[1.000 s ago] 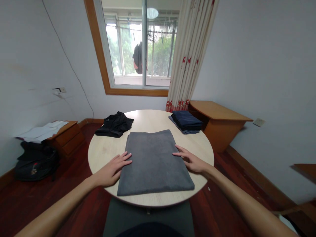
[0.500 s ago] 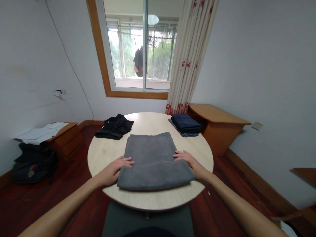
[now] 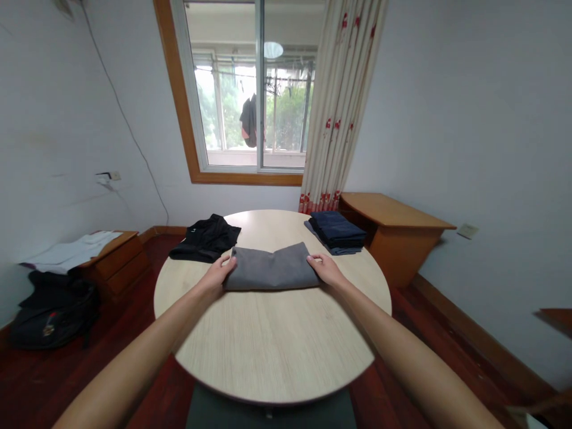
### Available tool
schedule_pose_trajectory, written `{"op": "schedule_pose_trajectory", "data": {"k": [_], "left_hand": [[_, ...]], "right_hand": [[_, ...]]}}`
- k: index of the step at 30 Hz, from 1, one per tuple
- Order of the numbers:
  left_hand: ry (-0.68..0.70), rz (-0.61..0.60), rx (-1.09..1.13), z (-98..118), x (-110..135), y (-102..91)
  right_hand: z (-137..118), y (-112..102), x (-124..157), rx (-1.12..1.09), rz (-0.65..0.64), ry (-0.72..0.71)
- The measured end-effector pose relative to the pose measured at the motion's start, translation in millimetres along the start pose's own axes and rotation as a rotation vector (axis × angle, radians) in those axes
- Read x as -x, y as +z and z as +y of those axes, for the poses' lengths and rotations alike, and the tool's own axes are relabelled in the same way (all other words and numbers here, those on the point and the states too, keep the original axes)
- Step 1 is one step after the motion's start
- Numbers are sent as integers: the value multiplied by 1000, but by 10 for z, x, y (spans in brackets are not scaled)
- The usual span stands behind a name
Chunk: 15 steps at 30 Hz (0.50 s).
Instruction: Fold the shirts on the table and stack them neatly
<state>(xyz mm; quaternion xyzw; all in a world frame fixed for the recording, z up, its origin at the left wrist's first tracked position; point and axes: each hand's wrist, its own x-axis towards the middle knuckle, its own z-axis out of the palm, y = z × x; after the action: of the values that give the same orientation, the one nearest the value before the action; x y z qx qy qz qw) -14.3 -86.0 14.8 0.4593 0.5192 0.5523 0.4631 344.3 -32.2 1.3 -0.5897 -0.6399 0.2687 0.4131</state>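
Observation:
A grey garment (image 3: 271, 271), folded into a flat rectangle, is across the middle of the round table (image 3: 272, 351). My left hand (image 3: 220, 273) grips its left end, thumb on top and the other fingers mostly hidden beneath. At the right end my right hand (image 3: 327, 269) holds it in the same way. The upper edge dips in the middle between the two raised corners. Beyond my left hand lies a crumpled black garment (image 3: 206, 237). A stack of folded dark blue and black clothes (image 3: 337, 231) sits past my right hand.
A wooden desk (image 3: 397, 217) stands behind the table at the right, under a floral curtain (image 3: 342, 113). To the left are a low drawer cabinet (image 3: 118, 262) with white sheets on it and a black bag (image 3: 53, 313) on the floor.
The grey garment has gone from a larger flat piece near the front edge to a narrower folded strip farther back. My hands have moved forward from resting on its sides to gripping its ends.

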Motion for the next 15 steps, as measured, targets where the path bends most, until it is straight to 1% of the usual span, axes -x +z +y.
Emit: {"op": "schedule_pose_trajectory", "data": {"k": [1,3,4,6,8,9,13,15], "left_hand": [[-12,-77,-23,-30,29,-59],[8,-221,-114,-77,114,-182],[38,-269,-163,-91,159,-229],[105,-299,-227,-104,225,-272],[143,-279,-205,-106,247,-246],[156,-253,-166,-105,240,-218],[225,-103,26,-115,129,-116],[241,-69,62,-139,60,-113]], "right_hand": [[38,-12,33,-37,-29,2],[107,-55,129,-143,-129,-18],[132,-80,175,-203,-188,-37],[156,-122,239,-312,-289,-61],[146,-144,250,-378,-324,-65],[133,-147,240,-400,-310,-68],[101,-120,166,-466,-160,-111],[127,-92,150,-452,-120,-118]]}}
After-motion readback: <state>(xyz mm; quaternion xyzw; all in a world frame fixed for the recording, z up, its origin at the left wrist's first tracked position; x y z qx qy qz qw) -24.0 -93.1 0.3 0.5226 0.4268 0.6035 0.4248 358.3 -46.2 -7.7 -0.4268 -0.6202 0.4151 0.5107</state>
